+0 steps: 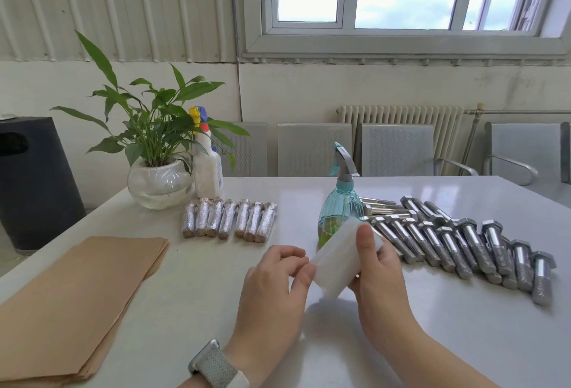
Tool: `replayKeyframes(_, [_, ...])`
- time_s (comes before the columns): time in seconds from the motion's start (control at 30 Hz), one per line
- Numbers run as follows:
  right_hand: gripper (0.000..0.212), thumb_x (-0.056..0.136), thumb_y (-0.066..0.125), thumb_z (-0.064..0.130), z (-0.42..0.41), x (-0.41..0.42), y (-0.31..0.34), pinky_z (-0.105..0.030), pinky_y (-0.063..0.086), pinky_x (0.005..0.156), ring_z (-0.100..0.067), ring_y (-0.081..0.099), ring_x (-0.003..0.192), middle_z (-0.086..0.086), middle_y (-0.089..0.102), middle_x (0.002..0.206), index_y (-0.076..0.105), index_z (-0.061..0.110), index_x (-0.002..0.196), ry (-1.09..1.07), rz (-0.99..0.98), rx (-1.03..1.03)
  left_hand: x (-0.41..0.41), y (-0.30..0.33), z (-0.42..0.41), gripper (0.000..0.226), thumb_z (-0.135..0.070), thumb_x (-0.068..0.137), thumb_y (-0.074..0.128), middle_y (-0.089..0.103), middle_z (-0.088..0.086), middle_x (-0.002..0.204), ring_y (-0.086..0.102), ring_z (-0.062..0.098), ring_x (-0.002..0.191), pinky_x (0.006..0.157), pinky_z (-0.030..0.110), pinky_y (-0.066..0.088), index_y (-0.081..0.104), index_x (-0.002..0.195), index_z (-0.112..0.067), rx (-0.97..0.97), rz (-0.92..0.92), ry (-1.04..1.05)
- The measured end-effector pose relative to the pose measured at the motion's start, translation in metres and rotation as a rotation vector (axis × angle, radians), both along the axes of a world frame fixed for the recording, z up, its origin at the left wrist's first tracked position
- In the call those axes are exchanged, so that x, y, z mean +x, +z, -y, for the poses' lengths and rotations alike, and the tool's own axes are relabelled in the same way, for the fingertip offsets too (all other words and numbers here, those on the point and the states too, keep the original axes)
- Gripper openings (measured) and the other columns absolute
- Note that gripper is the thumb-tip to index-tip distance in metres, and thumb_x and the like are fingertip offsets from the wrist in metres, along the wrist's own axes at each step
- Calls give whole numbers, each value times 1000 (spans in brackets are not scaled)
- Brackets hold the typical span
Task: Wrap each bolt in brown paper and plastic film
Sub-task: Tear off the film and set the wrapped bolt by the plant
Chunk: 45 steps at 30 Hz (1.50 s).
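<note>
Head view, forward-down over table [432, 325]

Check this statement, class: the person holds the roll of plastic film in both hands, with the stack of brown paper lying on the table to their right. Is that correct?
Not quite. The head view shows the stack of brown paper lying to the person's left, not right. The rest holds: the left hand and right hand both hold the roll of plastic film.
</note>
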State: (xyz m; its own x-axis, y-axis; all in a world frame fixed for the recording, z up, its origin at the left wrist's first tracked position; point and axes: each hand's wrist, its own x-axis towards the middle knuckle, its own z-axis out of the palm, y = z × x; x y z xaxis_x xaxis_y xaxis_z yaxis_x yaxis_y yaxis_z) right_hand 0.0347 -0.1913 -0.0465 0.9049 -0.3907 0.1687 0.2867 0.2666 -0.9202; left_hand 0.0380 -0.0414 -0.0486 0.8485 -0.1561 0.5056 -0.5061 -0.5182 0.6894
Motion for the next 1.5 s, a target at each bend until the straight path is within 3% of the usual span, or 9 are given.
replayKeyframes(0.17, [75, 70, 65, 61, -1, -2, 2, -57, 54, 91, -31, 68, 106, -16, 67, 116, 55, 10, 123, 30, -20, 95, 3, 0, 1, 11, -33, 87, 72, 62, -23, 95, 59, 0, 88, 79, 40, 48, 74, 76, -31, -91, 118, 93])
replayKeyframes(0.23, [75, 68, 65, 62, -1, -1, 2, -56, 55, 90, -29, 69, 104, -15, 68, 115, 56, 11, 121, 15, -24, 90, 4, -1, 1, 13, -31, 84, 75, 62, -23, 92, 61, 1, 85, 78, 32, 47, 73, 71, -30, -131, 73, 81])
replayKeyframes(0.37, [75, 66, 66, 64, -2, 0, 0, -54, 56, 89, -27, 69, 102, -11, 68, 112, 56, 14, 121, -6, -15, 55, 7, -1, 2, 13, -20, 79, 80, 68, -9, 85, 61, 4, 69, 63, 7, 43, 73, 69, -24, -401, -174, 38])
replayKeyframes(0.5, [70, 69, 67, 64, -3, -1, -2, -50, 58, 87, -21, 70, 101, -3, 70, 109, 55, 19, 121, -10, 8, -7, 10, 0, 0, 7, -25, 81, 79, 69, 19, 78, 58, 16, 64, 59, 25, 48, 76, 74, -25, -563, -440, -4])
replayKeyframes(0.57, [68, 70, 68, 63, -5, -1, -2, -50, 57, 88, -21, 68, 104, -1, 70, 110, 55, 22, 123, -12, 21, -36, 12, 0, -3, 10, -28, 83, 77, 72, 15, 81, 59, 17, 67, 61, 28, 47, 77, 78, -19, -559, -497, -9])
replayKeyframes(0.77, [74, 57, 73, 72, -9, -3, -1, -46, 57, 89, -13, 68, 102, 9, 71, 104, 55, 31, 115, -8, 41, -69, 20, 1, -6, 18, -26, 97, 60, 58, -1, 70, 39, 0, 37, 41, 16, 35, 70, 89, -13, -401, -578, -59])
replayKeyframes(1.07, [74, 56, 85, 58, -9, -4, 1, -28, 58, 74, -11, 71, 96, 5, 72, 100, 52, 23, 112, 42, 0, 31, 25, 4, -13, 16, -25, 101, 51, 59, -13, 77, 51, -9, 64, 59, 7, 38, 56, 85, -25, -215, -279, 24])
replayKeyframes(1.27, [66, 63, 83, 41, -7, -5, 2, -38, 59, 79, -19, 71, 97, -10, 66, 115, 55, 22, 120, 191, -91, 121, 27, 8, -17, 18, -17, 97, 56, 63, -9, 80, 55, 0, 71, 63, 10, 41, 52, 87, -30, -235, -107, 43])
replayKeyframes(1.5, [36, 67, 70, 45, -3, -12, 10, -13, 49, 62, -7, 65, 71, 2, 65, 84, 68, 38, 102, 406, -212, -589, 27, 15, -27, 25, -11, 100, 41, 58, -6, 84, 56, 5, 83, 71, 20, 43, 47, 93, -34, -129, 52, 18])
